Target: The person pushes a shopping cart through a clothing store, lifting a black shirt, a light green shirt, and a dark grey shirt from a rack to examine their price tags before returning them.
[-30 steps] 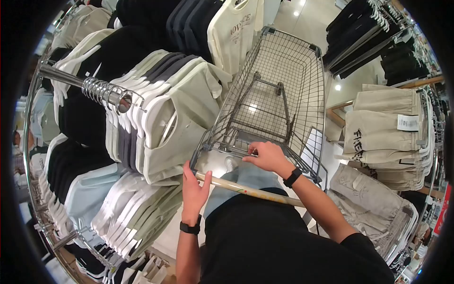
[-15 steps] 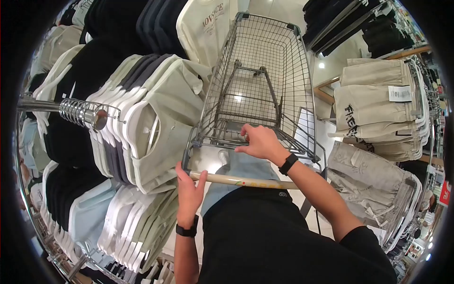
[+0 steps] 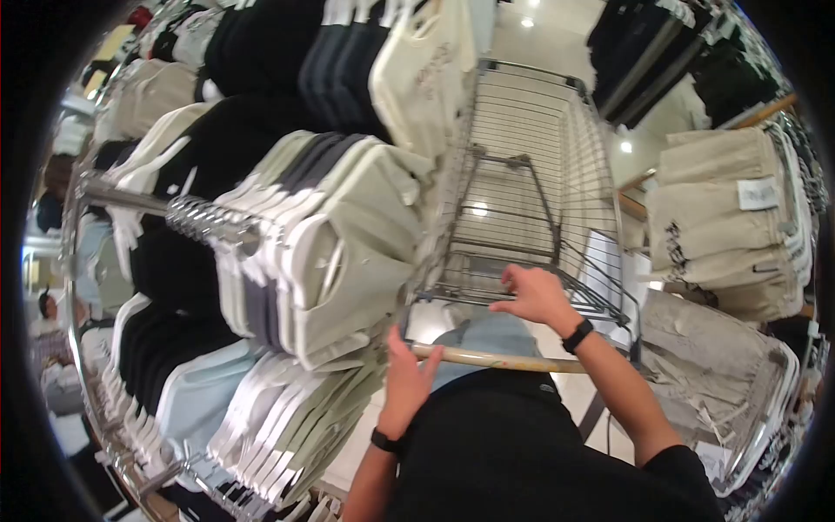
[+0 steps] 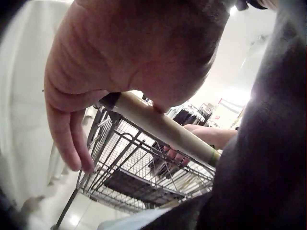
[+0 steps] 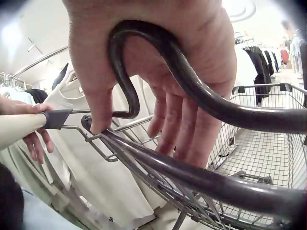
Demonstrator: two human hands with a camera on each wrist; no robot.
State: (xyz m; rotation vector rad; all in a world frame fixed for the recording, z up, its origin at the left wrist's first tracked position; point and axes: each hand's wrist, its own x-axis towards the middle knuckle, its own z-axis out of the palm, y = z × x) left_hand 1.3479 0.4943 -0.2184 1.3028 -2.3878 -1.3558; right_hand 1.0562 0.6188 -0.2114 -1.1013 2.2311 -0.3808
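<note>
A wire shopping cart (image 3: 522,113) stands in front of me, its basket bare mesh. My left hand (image 3: 409,384) rests over the left end of the pale cart handle (image 3: 491,358). In the left wrist view its thumb touches the handle (image 4: 163,124) while the long fingers hang down past the end. My right hand (image 3: 537,296) is over the rear of the basket, fingers loosely bent. Behind a curved dark bar (image 5: 187,86) in the right wrist view, those fingers (image 5: 189,124) hang down, with the thumb tip at a second dark bar (image 5: 192,177).
Racks of hanging shirts (image 3: 348,252) crowd close along the cart's left side, with a chrome rail end (image 3: 130,198) sticking out. To the right hang beige trousers (image 3: 713,209) and grey trousers (image 3: 696,348). Dark garments (image 3: 644,61) hang farther ahead beside the tiled floor (image 3: 544,30).
The head view has shifted left and then back right, moving everything across the picture. Both hands keep about the same places on and over the cart.
</note>
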